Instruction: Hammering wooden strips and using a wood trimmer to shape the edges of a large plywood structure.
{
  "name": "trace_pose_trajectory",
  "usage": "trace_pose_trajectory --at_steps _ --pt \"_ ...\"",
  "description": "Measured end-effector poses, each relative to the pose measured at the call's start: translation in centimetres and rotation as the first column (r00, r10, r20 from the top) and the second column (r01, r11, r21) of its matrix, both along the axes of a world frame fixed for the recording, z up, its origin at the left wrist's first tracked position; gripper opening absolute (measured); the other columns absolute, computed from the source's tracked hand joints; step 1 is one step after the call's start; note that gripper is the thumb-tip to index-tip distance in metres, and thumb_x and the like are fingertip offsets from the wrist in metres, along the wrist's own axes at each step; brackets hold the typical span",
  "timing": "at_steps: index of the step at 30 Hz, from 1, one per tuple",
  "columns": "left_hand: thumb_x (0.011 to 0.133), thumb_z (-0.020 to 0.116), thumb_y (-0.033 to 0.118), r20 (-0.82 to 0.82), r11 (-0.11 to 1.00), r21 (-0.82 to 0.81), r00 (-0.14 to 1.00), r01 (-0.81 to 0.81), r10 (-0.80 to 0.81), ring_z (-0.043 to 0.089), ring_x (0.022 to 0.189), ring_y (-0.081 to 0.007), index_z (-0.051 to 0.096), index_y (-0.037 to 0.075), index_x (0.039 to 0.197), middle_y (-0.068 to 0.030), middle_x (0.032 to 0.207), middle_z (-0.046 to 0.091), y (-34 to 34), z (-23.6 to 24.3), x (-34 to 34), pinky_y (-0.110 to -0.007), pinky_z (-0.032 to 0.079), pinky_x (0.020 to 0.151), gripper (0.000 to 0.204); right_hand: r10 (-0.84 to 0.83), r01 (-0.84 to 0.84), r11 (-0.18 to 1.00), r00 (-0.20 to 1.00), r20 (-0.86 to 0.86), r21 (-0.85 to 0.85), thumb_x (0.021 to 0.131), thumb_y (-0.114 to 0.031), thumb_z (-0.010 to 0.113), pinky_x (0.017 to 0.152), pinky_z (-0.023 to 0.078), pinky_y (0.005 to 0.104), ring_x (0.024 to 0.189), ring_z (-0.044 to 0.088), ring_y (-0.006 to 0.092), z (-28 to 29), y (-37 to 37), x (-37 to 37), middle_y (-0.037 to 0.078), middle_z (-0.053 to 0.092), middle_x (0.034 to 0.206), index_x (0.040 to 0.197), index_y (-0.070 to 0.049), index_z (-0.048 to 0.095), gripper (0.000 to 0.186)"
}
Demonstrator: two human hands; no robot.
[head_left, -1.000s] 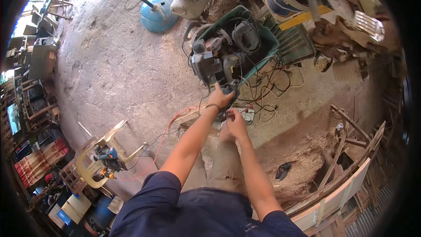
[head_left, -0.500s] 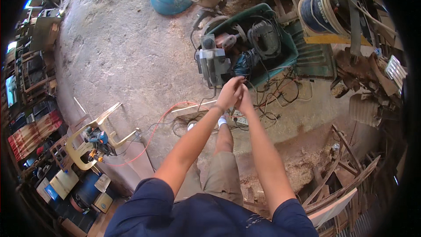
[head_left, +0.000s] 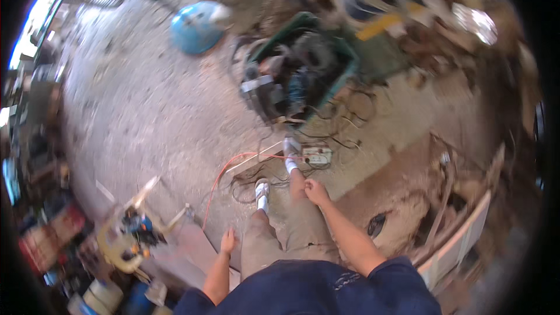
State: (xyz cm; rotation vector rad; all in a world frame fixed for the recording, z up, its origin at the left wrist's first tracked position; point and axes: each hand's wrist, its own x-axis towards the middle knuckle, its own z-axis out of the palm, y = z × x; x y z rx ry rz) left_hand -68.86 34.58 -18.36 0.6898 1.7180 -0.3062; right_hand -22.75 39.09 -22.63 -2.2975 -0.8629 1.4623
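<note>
My left hand hangs low beside my left leg, away from any tool. Its fingers look loosely apart, though motion softens them. My right hand is in front of my right thigh with curled fingers, and nothing shows in them. Ahead of my feet stands a green bin full of power tools. A grey and black power tool leans at its near left side, and a dark blue plastic bundle sits among the tools. A small dark bundle shows over the floor right of my right forearm; its kind is unclear.
A white power strip lies by my right foot among tangled cables. An orange cord runs across the floor. To the left is a tipped cream plastic chair with a blue tool. A blue round base stands far off; scrap wood lies right.
My hands were together at the bin's near edge; they have parted and drawn back toward my body. The small dark bundle now shows at the right. The view has shifted and blurred.
</note>
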Motion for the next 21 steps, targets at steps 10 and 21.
trace_pose_trajectory --at_steps 10,21 --pt "0.083 0.070 0.015 -0.111 0.536 0.505 0.667 0.676 -0.737 0.061 0.062 -0.0187 0.059 0.001 0.084 -0.0103 0.067 0.063 -0.1 -2.8 -13.4 -0.034 0.050 0.057 0.018 -0.363 0.394 0.904 0.912 0.190 -0.164 0.082 -0.021 0.060 0.087 0.052 0.0416 0.102 0.065 0.0348 11.5 -28.0 -11.1 0.018 0.069 0.107 0.111 -0.007 0.069 0.033" --pt "0.091 0.058 0.018 0.242 0.895 0.318 0.886 0.311 -0.394 0.041 0.044 -0.0110 0.054 0.006 0.092 -0.0017 0.059 0.047 13.5 10.4 6.2 -0.026 0.032 0.038 0.012 -0.814 0.822 0.459 0.541 0.211 -0.336 0.081 -0.025 0.053 0.084 0.051 0.0446 0.097 0.066 0.0365 12.2 -52.0 -39.3 0.022 0.068 0.104 0.102 -0.005 0.071 0.034"
